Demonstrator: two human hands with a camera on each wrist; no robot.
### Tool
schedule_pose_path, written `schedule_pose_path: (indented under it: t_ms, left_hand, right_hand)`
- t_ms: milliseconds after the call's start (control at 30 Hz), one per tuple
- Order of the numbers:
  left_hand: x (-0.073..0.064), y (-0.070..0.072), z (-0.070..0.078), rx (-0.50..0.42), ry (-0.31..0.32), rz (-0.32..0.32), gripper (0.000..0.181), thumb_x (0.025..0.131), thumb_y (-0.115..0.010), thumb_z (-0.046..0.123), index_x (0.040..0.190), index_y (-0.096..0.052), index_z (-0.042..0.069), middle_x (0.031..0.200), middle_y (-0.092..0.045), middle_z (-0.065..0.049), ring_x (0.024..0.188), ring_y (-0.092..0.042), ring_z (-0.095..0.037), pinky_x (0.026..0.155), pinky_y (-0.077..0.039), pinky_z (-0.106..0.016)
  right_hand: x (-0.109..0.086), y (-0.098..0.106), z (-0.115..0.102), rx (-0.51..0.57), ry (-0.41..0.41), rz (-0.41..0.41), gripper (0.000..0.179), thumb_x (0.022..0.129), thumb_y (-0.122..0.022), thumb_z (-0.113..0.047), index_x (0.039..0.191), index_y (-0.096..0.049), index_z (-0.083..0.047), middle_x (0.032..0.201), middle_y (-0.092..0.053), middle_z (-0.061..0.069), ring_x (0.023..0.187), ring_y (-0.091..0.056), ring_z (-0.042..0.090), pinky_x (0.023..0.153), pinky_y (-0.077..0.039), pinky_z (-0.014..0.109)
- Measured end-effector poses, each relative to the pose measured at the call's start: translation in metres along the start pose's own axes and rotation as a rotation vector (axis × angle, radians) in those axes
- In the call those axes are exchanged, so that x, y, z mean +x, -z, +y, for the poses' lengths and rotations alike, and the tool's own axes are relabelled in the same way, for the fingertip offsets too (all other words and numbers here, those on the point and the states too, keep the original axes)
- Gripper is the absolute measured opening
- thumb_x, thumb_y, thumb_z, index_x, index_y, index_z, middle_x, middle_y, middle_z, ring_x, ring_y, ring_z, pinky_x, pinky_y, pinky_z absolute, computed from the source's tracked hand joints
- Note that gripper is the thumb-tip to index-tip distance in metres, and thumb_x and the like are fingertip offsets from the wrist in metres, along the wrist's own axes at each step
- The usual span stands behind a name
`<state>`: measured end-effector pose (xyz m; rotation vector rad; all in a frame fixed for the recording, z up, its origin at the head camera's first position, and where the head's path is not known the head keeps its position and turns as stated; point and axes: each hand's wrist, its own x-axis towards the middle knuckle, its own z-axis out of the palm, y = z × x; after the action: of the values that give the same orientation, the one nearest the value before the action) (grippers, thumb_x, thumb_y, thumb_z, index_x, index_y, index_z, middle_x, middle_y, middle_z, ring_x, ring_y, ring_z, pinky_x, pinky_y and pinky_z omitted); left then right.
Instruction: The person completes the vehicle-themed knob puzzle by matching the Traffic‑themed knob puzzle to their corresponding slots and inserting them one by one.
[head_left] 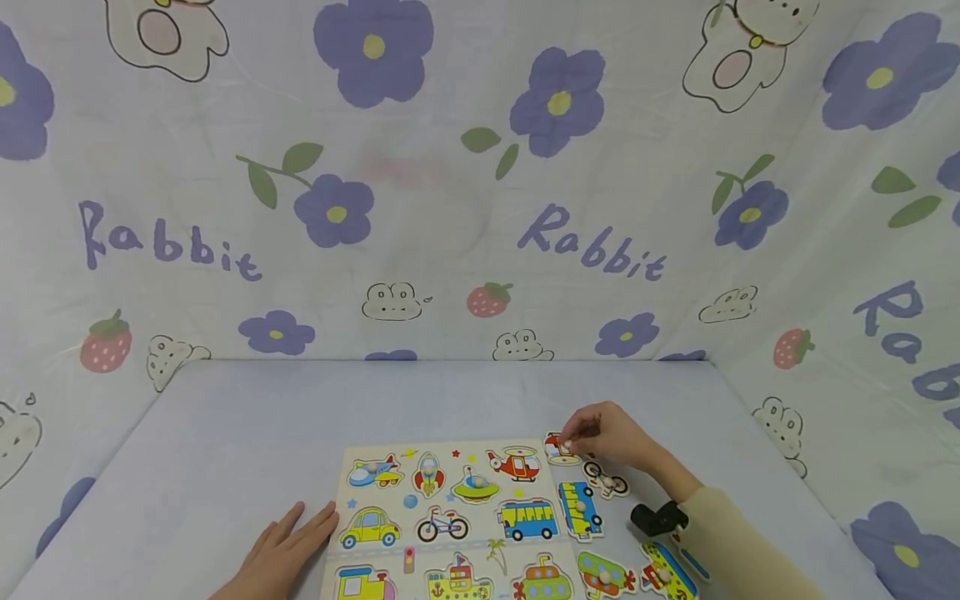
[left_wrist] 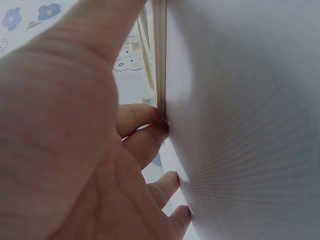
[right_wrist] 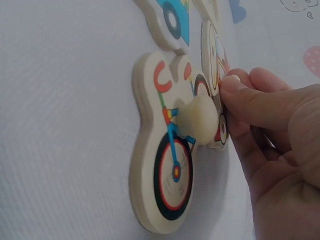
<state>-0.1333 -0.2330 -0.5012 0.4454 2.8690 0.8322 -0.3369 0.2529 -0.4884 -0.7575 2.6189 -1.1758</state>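
Observation:
A wooden puzzle board printed with vehicles lies flat on the table. My left hand rests beside it with fingers extended; in the left wrist view its fingertips touch the board's edge. At the board's far right corner, my right hand pinches at a red helicopter piece with thumb and fingers. That piece still lies on the table, its knob partly covered by the fingers. Just beside this hand is a bicycle piece with a pale round knob.
A blue bus piece lies along the board's right edge. Nearer are a green submarine piece and a boat piece, with another blue piece partly under the right sleeve. Patterned cloth walls stand behind and at the sides.

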Motion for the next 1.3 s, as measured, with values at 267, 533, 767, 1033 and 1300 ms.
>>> schedule_pose_path:
  t_ms: [267, 533, 767, 1033, 1300]
  left_hand:
    - [0.0011, 0.0001, -0.0004, 0.022, -0.010, 0.007, 0.121, 0.059, -0.070, 0.083, 0.149, -0.043, 0.007, 0.154, -0.038, -0.008, 0.141, -0.019, -0.049, 0.107, -0.015, -0.072]
    - [0.0021, -0.0014, -0.0013, 0.016, -0.003, 0.010, 0.121, 0.059, -0.069, 0.084, 0.149, -0.043, 0.008, 0.154, -0.038, -0.007, 0.141, -0.019, -0.048, 0.106, -0.015, -0.072]
    - [0.0027, -0.0023, -0.0044, 0.010, -0.015, 0.013, 0.118, 0.061, -0.070, 0.082, 0.148, -0.044, 0.007, 0.153, -0.039, -0.009, 0.140, -0.020, -0.049, 0.105, -0.015, -0.074]
    - [0.0036, -0.0034, -0.0043, 0.024, -0.012, 0.019, 0.118, 0.061, -0.070, 0.082, 0.147, -0.045, 0.007, 0.153, -0.040, -0.009, 0.140, -0.021, -0.049, 0.105, -0.015, -0.075]
    - [0.0029, -0.0018, -0.0063, 0.035, -0.036, 0.007, 0.115, 0.064, -0.071, 0.080, 0.148, -0.043, 0.007, 0.153, -0.039, -0.010, 0.140, -0.021, -0.049, 0.103, -0.017, -0.076]
  right_hand:
    - [-0.0019, 0.0045, -0.0006, 0.028, 0.029, 0.020, 0.012, 0.085, -0.077, -0.003, 0.093, -0.075, -0.011, 0.092, -0.072, -0.001, 0.081, -0.066, 0.020, 0.069, -0.055, 0.030]
    - [-0.0049, 0.0073, -0.0047, 0.073, 0.048, 0.035, 0.010, 0.084, -0.077, -0.002, 0.092, -0.074, -0.007, 0.091, -0.072, 0.006, 0.080, -0.066, 0.025, 0.068, -0.055, 0.028]
    - [-0.0062, 0.0090, -0.0063, 0.051, 0.023, 0.090, 0.010, 0.082, -0.079, -0.004, 0.089, -0.074, -0.008, 0.087, -0.072, 0.003, 0.074, -0.066, 0.021, 0.062, -0.055, 0.027]
    - [-0.0066, 0.0105, -0.0050, 0.026, 0.010, 0.118, 0.009, 0.082, -0.079, -0.004, 0.088, -0.073, -0.008, 0.086, -0.071, 0.001, 0.074, -0.067, 0.020, 0.065, -0.055, 0.029]
    - [-0.0062, 0.0107, -0.0055, 0.012, -0.044, 0.140, 0.014, 0.081, -0.079, 0.001, 0.086, -0.073, -0.009, 0.081, -0.069, -0.001, 0.072, -0.064, 0.019, 0.063, -0.055, 0.028]
